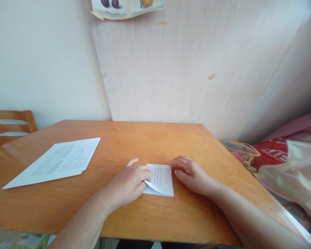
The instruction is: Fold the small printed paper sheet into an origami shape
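Observation:
A small folded sheet of printed paper [160, 178] lies on the table in front of me. Its upper layer lifts and curls along the near edge, over a plain white layer beneath. My left hand [129, 181] grips the paper at its left side, thumb and fingers closed on it and covering that edge. At the upper right corner, the fingertips of my right hand [191, 173] touch the sheet; the thumb stays apart from the fingers, and nothing is held in that hand.
A larger stack of printed sheets [64, 160] lies at the left of the wooden table [134, 141]. A wooden chair [12, 126] stands at far left. Bags [290, 169] crowd the right edge. A wall panel [166, 76] rises behind the table.

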Demonstrator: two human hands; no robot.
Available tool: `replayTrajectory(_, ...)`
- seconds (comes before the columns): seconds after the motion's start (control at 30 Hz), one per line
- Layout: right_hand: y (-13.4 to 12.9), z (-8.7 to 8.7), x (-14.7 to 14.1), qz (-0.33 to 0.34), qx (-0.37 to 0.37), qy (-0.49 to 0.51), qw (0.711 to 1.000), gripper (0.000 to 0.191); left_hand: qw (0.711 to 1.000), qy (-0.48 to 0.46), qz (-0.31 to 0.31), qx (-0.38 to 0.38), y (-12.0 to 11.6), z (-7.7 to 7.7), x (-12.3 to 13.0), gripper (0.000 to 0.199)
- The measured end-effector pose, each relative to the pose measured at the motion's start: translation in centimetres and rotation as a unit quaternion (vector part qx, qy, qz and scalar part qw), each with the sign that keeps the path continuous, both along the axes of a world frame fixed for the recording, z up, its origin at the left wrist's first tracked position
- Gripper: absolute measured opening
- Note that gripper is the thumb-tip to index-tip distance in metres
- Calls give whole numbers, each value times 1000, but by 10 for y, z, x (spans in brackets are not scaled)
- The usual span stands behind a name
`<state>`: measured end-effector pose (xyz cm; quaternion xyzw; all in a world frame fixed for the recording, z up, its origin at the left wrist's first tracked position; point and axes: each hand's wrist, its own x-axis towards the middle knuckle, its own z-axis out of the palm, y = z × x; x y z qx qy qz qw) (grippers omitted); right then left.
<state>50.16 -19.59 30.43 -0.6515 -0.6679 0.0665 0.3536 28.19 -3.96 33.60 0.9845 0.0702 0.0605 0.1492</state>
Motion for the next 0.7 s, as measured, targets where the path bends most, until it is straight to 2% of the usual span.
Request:
replayTrajectory(0.1, 1, 1, 0, 28, 5, -13, 1000, 39, 1000, -11, -11, 8, 8, -4, 0, 31)
replayTrajectory(0.27, 1, 4, -5, 24, -27, -21, 999, 37, 997, -43, 13, 58, 13, -5, 3, 30)
replayTrajectory(0.5, 0, 8, -10, 16, -42, -37, 998, 26, 988, -46, 68, 127, -15, 0, 0, 31)
replayTrajectory(0.7, -5, 14, -12, 8, -44, -78, 996, 19, 992, -27, 75, 98, -28, -7, 1, 17)
